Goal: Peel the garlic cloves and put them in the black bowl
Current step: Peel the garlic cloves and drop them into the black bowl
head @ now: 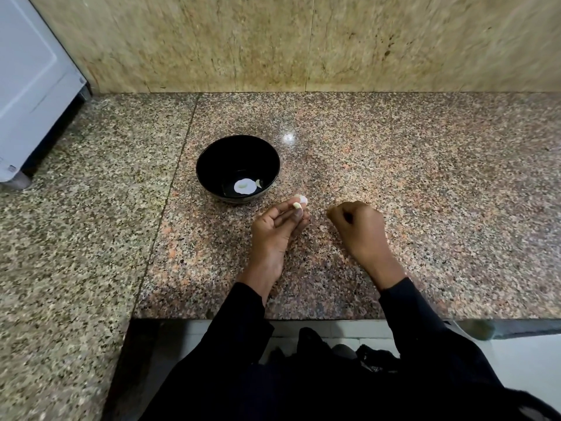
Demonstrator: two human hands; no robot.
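The black bowl [237, 168] stands on the granite counter [425, 177], with pale garlic pieces [244, 186] lying in its bottom. My left hand [274, 229] is just right of and below the bowl, pinching a small pale garlic clove [297, 205] between thumb and fingertips; a bit of white skin [303, 199] shows at its tip. My right hand [359, 229] hovers to the right with its fingers curled into a loose fist; a small speck shows at its fingertips, too small to identify.
A white appliance [33, 86] stands at the far left on the counter. A stone-tiled wall [303, 41] closes the back. The counter's front edge [303, 319] runs just below my wrists.
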